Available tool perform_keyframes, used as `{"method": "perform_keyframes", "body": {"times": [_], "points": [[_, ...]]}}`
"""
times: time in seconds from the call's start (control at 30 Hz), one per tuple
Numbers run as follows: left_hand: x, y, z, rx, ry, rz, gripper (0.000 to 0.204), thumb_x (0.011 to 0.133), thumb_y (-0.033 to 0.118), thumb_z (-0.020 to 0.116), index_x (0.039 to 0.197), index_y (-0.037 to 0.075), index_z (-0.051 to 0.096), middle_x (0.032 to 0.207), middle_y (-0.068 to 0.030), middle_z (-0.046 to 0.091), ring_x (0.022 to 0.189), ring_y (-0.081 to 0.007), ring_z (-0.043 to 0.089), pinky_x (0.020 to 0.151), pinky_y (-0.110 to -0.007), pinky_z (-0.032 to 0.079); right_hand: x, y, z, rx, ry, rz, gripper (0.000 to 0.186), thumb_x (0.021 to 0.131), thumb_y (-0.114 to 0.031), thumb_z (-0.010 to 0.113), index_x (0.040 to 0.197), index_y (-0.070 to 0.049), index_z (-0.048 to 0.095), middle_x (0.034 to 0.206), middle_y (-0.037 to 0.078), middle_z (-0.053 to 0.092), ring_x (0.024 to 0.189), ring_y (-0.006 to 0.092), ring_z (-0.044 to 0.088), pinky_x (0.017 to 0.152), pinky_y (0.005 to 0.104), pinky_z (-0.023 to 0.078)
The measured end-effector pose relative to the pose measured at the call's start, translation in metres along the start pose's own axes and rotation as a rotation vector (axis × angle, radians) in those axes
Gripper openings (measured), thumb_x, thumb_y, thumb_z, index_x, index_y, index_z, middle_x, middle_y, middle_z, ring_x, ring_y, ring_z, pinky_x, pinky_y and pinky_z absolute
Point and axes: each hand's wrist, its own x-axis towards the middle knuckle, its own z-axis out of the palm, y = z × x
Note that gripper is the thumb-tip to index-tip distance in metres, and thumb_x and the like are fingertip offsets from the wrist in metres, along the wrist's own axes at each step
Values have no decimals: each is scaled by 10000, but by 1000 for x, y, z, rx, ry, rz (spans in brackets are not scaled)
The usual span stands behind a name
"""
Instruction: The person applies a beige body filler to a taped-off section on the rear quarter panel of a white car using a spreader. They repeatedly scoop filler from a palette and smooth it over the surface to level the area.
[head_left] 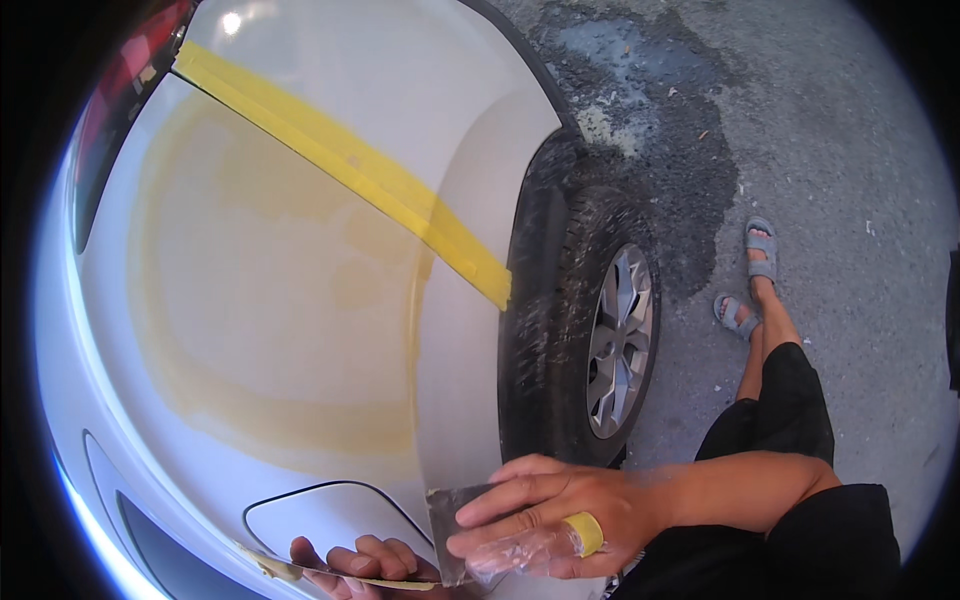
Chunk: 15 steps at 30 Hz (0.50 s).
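In the lower middle, my right hand [560, 515] grips a dark grey flat scraper [446, 535], its fingers laid over the face. Clear plastic film and a band of yellow tape [585, 534] wrap one of its fingers. At the bottom edge, my left hand [372, 560] curls its fingers around a thin flat plate [400, 583] with yellowish putty [275, 568] on its far end. The scraper and plate meet or nearly meet. Beyond them, a pale car panel [270, 290] carries a wide area of smoothed yellowish putty. Part of my left hand is cut off by the frame.
Yellow masking tape [340, 165] runs diagonally along the panel seam. A fuel flap [330, 515] lies below the putty area. On the right are black wheel-arch trim [535, 290] and a wheel [620, 340]. My sandalled feet [762, 250] stand on grey asphalt [840, 180] beside a wet patch.
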Motion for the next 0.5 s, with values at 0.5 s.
{"method": "perform_keyframes", "body": {"times": [0.5], "points": [[6,2,20,-267,-25,8,501,924,-8,464,1400,68,330,838,-54,580,670,-134,454,584,-258,365,49,68,-90,-1027,166,-203,333,908,-151,531,1234,-185,590,1374,-32,500,1300,162,409,1097,451,257]]}}
